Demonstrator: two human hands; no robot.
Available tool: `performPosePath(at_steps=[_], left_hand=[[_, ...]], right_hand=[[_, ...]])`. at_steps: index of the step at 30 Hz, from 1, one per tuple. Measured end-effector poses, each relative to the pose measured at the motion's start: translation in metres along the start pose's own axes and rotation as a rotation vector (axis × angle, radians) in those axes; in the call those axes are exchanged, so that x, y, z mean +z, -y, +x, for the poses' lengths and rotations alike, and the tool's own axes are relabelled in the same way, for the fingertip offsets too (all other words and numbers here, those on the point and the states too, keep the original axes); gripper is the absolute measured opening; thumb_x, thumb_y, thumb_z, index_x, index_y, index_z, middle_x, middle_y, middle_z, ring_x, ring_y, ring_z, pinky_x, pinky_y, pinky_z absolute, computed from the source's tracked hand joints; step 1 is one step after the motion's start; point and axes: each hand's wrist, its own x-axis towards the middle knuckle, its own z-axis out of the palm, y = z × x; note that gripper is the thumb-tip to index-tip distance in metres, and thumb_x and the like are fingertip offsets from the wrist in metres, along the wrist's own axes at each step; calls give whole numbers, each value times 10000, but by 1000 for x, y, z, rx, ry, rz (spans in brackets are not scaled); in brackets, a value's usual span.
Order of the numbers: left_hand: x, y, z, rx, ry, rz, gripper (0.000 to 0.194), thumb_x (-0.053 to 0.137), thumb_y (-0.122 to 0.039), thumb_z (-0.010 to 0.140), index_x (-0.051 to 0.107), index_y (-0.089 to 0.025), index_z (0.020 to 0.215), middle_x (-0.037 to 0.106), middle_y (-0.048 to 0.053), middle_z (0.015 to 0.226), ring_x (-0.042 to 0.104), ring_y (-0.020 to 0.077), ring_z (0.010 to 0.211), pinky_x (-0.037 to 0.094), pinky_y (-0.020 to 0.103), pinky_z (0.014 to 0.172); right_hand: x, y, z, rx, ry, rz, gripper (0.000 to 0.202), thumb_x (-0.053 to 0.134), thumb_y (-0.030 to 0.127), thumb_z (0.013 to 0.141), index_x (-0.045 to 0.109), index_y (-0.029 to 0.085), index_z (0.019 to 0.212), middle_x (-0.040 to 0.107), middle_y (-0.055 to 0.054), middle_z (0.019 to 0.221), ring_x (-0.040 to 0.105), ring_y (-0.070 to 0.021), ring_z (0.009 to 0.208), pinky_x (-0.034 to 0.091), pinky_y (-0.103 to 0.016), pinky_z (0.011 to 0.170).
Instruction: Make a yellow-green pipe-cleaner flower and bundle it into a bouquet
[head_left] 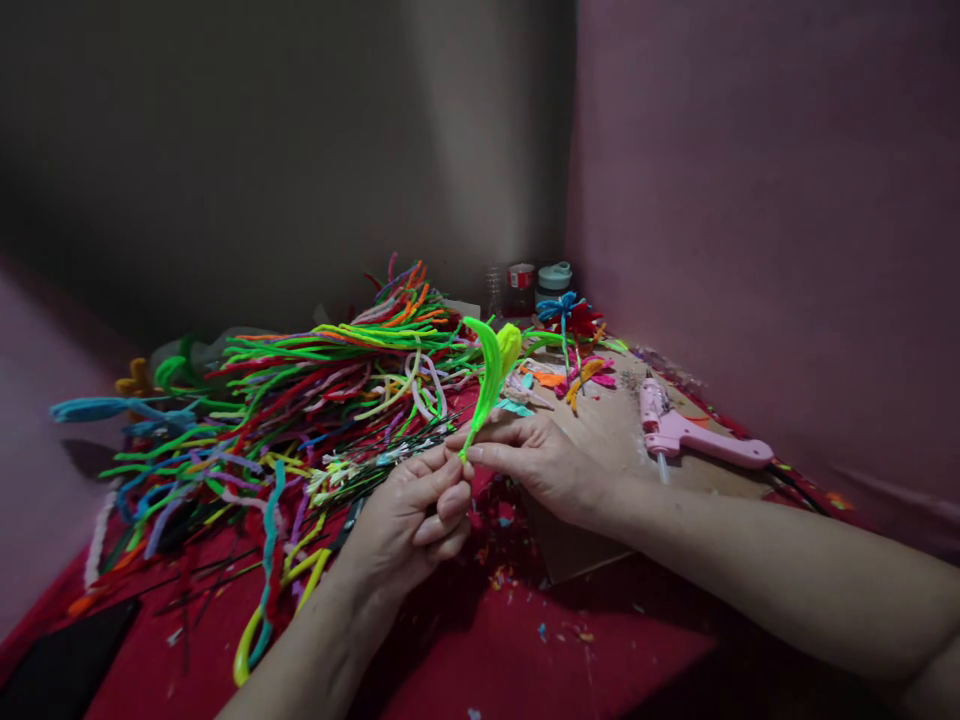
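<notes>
Near the middle of the view, a green pipe-cleaner leaf [487, 375] stands upright beside a yellow pipe-cleaner bud [510, 346]. My left hand [416, 510] pinches the lower end of the green stem, with its other fingers curled in. From the right, my right hand [544, 465] holds the stem just above, its thumb and fingertips close to the left fingertips. The fingers cover part of the stem and its lower end.
Many coloured pipe cleaners [300, 370] lie heaped at the left. A pink glue gun [701, 438] rests on cardboard [607, 435] at the right. Blue and red flowers [566, 310], a lidded jar [554, 280] and a black object [71, 660] lie on the red cloth [480, 640].
</notes>
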Motion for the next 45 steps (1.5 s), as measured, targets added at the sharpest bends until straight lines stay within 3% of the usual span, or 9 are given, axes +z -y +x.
performPosePath(at_steps=[4,7,13,16,19,24,30,36,45], left_hand=[[3,2,1,20,-7,86,145,529,-274,869,536,-162,777,407,-97,489,126,-3,323,166,136,329],[8,4,2,104,-110,298,154,539,-301,859,525,-173,774,445,-85,521,234,12,340,220,153,361],[8,14,-1,582,-371,1177,131,508,-217,843,596,-172,929,648,8,754,581,114,613,431,219,587],[3,19,0,755,-405,1468,144,470,-202,869,590,-157,935,662,23,750,597,122,592,422,223,582],[-1,21,0,808,-425,1583,155,444,-206,888,585,-158,934,647,18,704,586,128,549,403,224,543],[0,19,-1,747,-444,1543,144,498,-206,852,617,-202,934,640,24,716,594,154,593,392,232,580],[5,15,-4,642,-453,1160,165,607,-164,756,689,-255,867,603,1,676,535,153,581,380,217,617],[12,11,-5,576,-466,1004,106,606,-178,766,695,-236,762,516,-33,550,464,124,524,343,194,539],[31,3,-8,242,-395,501,168,650,-279,762,579,-165,661,433,-63,494,342,49,428,256,145,395]], right_hand=[[1,-4,-1,-21,-47,7,146,610,262,774,747,212,788,709,-17,865,619,-163,894,431,-346,891],[2,-5,-1,-7,-66,17,161,608,269,776,745,211,837,699,-14,834,611,-155,840,438,-339,864],[2,-3,-1,-35,-61,-28,205,550,167,776,741,201,843,666,3,745,589,-150,806,426,-337,876],[4,-4,-1,-50,-45,-8,200,553,164,780,739,213,835,671,9,758,594,-144,798,441,-322,853],[4,-7,-2,-57,-54,-25,183,567,173,780,740,217,821,683,4,814,600,-142,823,443,-318,862],[4,-6,-4,-45,-47,-18,219,548,149,784,740,217,866,693,5,832,601,-142,835,451,-323,878],[5,-8,-1,-41,-28,-1,166,594,248,785,736,228,869,696,-1,872,608,-162,883,449,-343,895],[4,-8,0,-53,-28,-64,163,573,238,802,726,187,821,678,-16,845,596,-155,886,440,-316,888],[2,9,-2,4,-7,-192,232,512,150,797,708,171,675,650,5,703,566,-126,705,450,-275,765]])
